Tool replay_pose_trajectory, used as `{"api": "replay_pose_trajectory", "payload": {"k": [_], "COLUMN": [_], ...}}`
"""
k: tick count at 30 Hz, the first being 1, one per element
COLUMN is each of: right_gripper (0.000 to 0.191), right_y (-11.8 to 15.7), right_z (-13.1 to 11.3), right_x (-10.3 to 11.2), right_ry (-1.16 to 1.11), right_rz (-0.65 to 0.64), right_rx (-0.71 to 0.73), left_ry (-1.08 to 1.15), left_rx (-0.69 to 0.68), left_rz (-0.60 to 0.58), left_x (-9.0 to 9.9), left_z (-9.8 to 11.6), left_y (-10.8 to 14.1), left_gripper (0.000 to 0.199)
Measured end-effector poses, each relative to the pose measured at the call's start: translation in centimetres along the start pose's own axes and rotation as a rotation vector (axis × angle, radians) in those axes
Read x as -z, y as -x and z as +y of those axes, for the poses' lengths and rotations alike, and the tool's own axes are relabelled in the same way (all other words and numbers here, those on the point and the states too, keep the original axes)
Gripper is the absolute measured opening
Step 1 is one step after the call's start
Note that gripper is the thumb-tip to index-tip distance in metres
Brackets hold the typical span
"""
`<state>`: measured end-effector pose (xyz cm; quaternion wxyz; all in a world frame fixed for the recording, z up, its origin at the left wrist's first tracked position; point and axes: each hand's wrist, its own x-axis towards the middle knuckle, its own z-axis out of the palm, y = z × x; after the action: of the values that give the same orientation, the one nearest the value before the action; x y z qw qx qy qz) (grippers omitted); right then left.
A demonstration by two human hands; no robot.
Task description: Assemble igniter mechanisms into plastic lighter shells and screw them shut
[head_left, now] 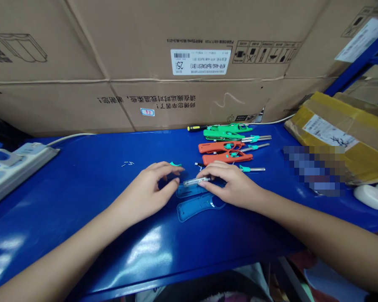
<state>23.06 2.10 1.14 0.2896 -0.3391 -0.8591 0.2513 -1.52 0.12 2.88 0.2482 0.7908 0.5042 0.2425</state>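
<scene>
Left hand [145, 193] pinches a teal piece [175, 164] and right hand [230, 184] grasps a clear tube [195, 181] just above a blue shell [197, 208], neither hand released.

Both bare arms come in from the lower corners of the view, and the two hands are close together above the middle of the tabletop [97, 188]. The left hand [145, 193] is half curled, with its fingers [166, 167] pointing to the right. The right hand [229, 184] is turned palm down, and its fingers [208, 170] are pointing to the left. The fingertips of both hands are near each other, but they do not touch.
</scene>
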Motion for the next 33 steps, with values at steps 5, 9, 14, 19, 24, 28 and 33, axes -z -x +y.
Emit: {"api": "replay_pose_trajectory", "payload": {"k": [5, 9, 14, 19, 24, 28, 33], "right_gripper": [0.01, 0.011, 0.012, 0.014, 0.013, 0.013, 0.014], "right_y": [-0.2, -0.2, -0.1, -0.1, 0.0, -0.1, -0.5], "right_z": [-0.2, -0.4, -0.1, -0.1, -0.2, 0.2, 1.3], "right_x": [-0.3, -0.7, -1.1, -1.2, -1.0, -0.7, -0.5], "right_ry": [-0.001, -0.005, -0.007, 0.006, 0.023, 0.043, 0.161], "right_rz": [-0.014, -0.031, -0.03, -0.021, -0.028, 0.041, 0.088], "right_rx": [0.054, 0.071, 0.088, 0.1, 0.084, 0.057, 0.036], "left_ry": [-0.103, -0.073, -0.055, -0.024, -0.075, -0.11, -0.138], "left_rx": [-0.035, -0.056, -0.075, -0.083, -0.125, -0.123, -0.08], "left_rz": [-0.135, -0.145, -0.142, -0.096, -0.048, -0.042, -0.041], "left_x": [0.5, 0.0, -0.3, -0.7, -1.1, -1.1, -1.2], "left_z": [0.2, -0.1, -0.1, 0.3, 0.2, 0.1, 0.1], "left_y": [0.8, 1.0, 0.9, 0.9, 0.7, 0.7, 0.6], "left_gripper": [0.043, 0.043, 0.04, 0.029, 0.025, 0.029, 0.042]}}
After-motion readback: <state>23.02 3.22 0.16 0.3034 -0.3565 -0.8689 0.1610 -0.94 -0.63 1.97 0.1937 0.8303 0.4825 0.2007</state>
